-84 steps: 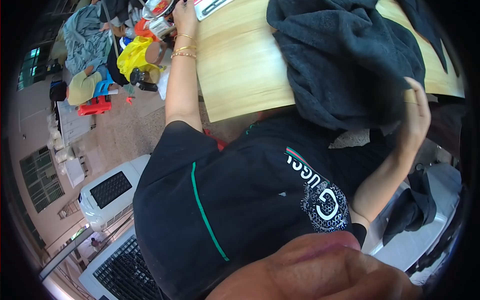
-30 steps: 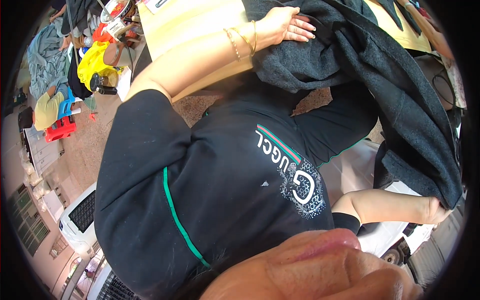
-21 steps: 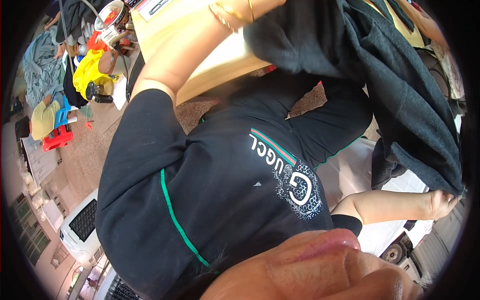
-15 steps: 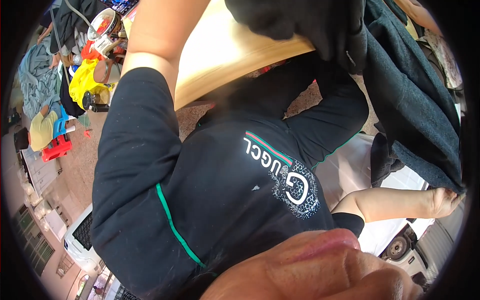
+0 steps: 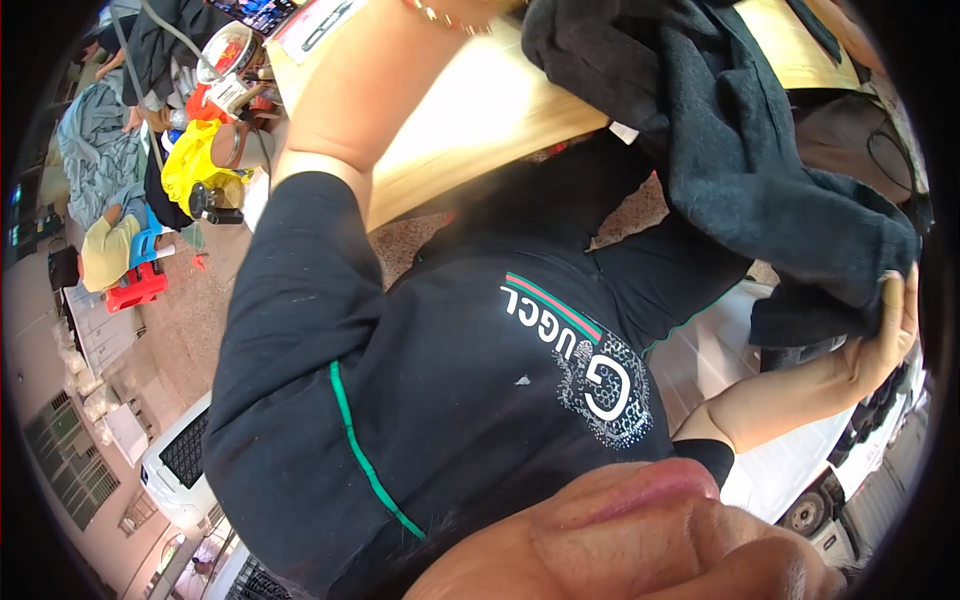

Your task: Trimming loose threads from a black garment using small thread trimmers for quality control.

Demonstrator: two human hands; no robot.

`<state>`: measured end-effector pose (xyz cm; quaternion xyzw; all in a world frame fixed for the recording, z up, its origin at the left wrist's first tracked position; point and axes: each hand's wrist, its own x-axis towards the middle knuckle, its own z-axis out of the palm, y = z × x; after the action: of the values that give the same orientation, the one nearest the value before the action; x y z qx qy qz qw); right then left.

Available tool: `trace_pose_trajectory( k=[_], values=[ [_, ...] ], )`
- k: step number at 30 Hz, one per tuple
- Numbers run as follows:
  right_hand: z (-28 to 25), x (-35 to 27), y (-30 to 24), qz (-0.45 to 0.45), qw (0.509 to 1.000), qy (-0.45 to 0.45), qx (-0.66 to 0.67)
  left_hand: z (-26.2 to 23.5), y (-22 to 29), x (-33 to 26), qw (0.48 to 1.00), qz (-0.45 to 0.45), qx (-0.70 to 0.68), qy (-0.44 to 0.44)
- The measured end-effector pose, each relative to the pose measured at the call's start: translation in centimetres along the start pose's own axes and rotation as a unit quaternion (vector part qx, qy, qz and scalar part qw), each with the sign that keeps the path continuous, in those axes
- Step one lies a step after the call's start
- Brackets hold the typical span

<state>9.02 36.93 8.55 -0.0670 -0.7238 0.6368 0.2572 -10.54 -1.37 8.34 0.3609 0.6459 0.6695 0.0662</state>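
Right hand [image 5: 880,335] is gripping the lower edge of the dark garment [image 5: 740,150], fingers [image 5: 893,290] pinching the fabric. The garment is draping off the near edge of the wooden desk [image 5: 480,120]. Left hand is lying out of view beyond the bracelet [image 5: 445,14]; its finger state cannot be told.

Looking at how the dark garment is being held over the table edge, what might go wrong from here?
The right hand grips only one edge of the dark garment, so the rest, hanging past the wooden table, could slip off toward the floor. The left hand is out of view at the top of the picture, so its hold cannot be judged; an uneven pull might bunch the fabric.
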Motion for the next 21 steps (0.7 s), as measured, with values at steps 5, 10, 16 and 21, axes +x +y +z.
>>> trace_pose_trajectory(
  k=[5, 10, 16, 21],
  values=[
    [11.7, -4.9, -1.6, -0.099, 0.886, -0.286, -0.352, 3.8, -1.8, -3.3, 0.98, 0.048, 0.191, -0.031],
    [14.2, -6.0, -0.7, -0.236, 0.825, -0.364, -0.361, 8.3, -4.6, -6.0, 0.968, 0.104, 0.226, 0.019],
    [15.0, -6.1, 2.0, -0.286, 0.846, -0.308, -0.329, 9.5, -5.9, -8.6, 0.987, 0.065, 0.143, 0.041],
    [15.6, -6.2, 3.3, -0.326, 0.848, -0.29, -0.3, 9.3, -5.5, -9.0, 0.992, -0.017, 0.116, 0.042]
  ],
)
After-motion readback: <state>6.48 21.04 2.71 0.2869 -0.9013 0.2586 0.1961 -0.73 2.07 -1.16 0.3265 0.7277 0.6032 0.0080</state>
